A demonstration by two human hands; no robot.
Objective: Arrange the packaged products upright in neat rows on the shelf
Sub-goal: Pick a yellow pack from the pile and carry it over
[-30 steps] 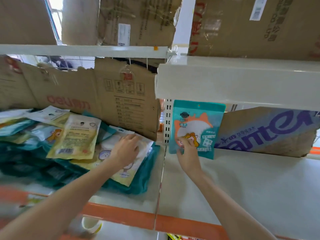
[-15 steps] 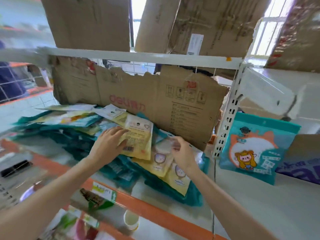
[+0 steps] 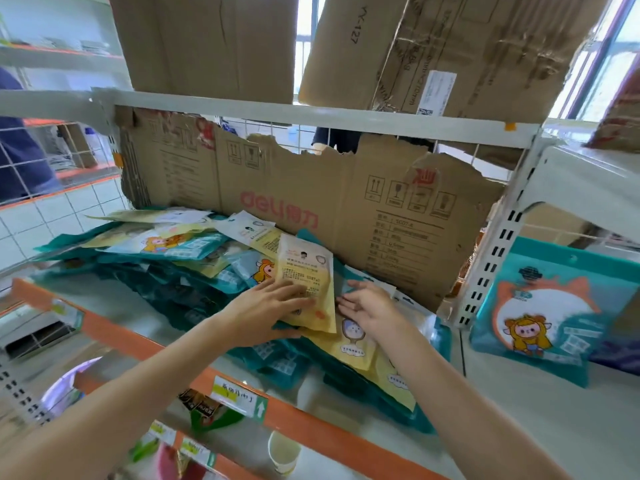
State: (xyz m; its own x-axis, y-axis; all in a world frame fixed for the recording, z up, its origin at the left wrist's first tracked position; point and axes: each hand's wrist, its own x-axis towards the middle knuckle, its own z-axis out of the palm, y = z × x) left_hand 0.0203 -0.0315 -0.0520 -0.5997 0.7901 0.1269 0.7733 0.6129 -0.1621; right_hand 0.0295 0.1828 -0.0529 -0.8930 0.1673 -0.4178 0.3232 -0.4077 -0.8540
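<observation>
A loose heap of flat teal and yellow packets [image 3: 180, 258] lies on the left shelf [image 3: 104, 306]. My left hand [image 3: 266, 306] holds a yellow packet [image 3: 306, 271] on top of the heap, thumb under its lower edge. My right hand [image 3: 367, 304] lies with straight fingers on the packets beside it, touching a teal packet [image 3: 346, 282]. On the right shelf [image 3: 554, 427] one teal packet with a cartoon figure [image 3: 550, 310] stands upright, leaning back.
Torn cardboard [image 3: 346, 209] lines the back of the left shelf. A white perforated upright [image 3: 491, 258] divides the two bays. An orange shelf rail [image 3: 294, 420] with price tags runs along the front. A paper cup [image 3: 284, 452] and snack bags sit below.
My right hand left the upright teal packet on the right shelf and came over to the heap. My left hand shifted onto the yellow packet. The view swung left.
</observation>
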